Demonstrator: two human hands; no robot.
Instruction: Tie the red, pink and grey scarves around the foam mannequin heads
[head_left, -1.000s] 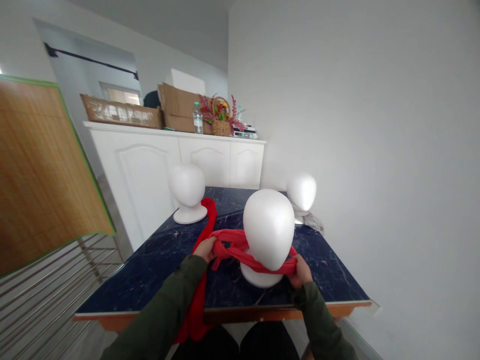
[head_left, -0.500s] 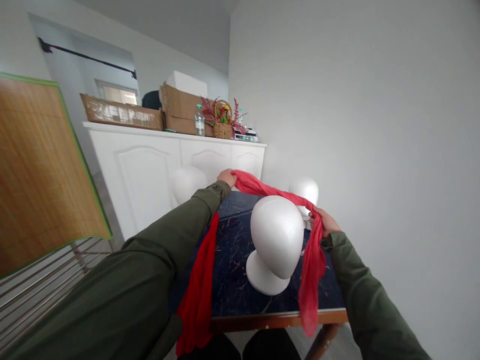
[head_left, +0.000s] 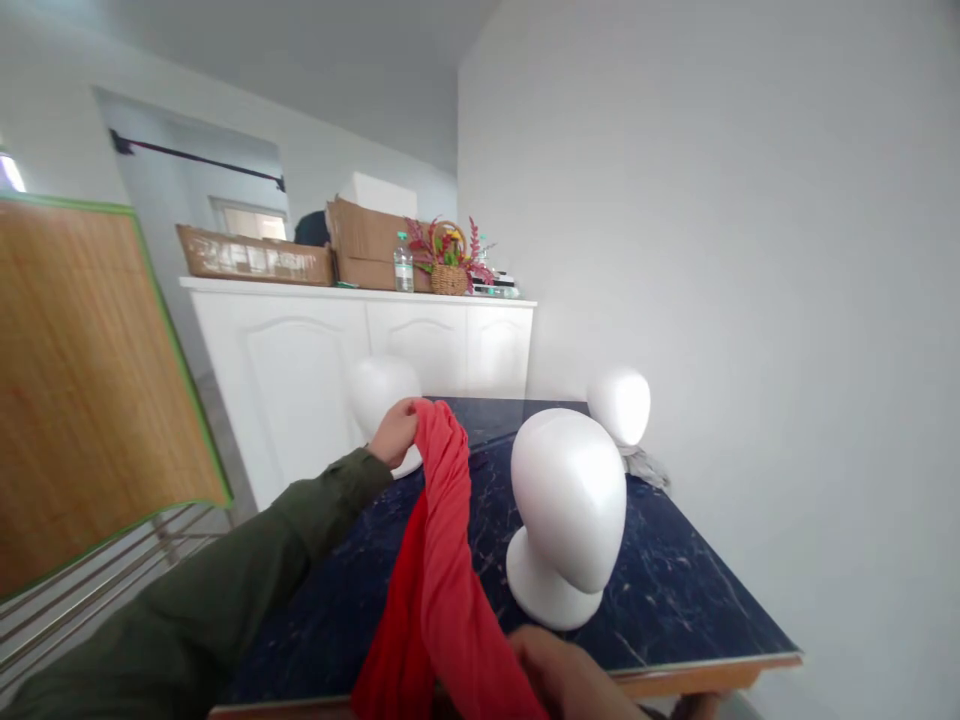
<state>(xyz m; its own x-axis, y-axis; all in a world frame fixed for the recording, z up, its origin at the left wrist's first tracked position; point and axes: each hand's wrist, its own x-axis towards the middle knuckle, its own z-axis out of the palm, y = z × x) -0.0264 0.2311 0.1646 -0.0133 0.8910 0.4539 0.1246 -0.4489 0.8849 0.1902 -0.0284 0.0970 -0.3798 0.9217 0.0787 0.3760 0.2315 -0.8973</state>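
Note:
A long red scarf (head_left: 450, 530) hangs in front of me, paler coral on one side and deeper red on the other. My left hand (head_left: 397, 430) is closed round its upper end, above the left part of the table. Low in the picture, near the front edge, my right hand (head_left: 566, 672) is against the scarf's lower part; its fingers are mostly hidden behind the cloth and cut off by the frame. Just right of the scarf a white foam mannequin head (head_left: 570, 500) stands upright on the dark blue marbled table (head_left: 675, 580), bare of cloth.
A second white foam head (head_left: 379, 390) stands behind my left hand, and a third foam head (head_left: 621, 405) by the wall with grey cloth (head_left: 645, 465) at its base. A white cabinet (head_left: 307, 345) carries cardboard boxes, a bottle (head_left: 403, 265) and a flower basket (head_left: 448, 280).
My right hand has come from beyond the foam head down to the front edge. My left hand has moved left and lower. The scarf, earlier stretched behind the head, now hangs left of it.

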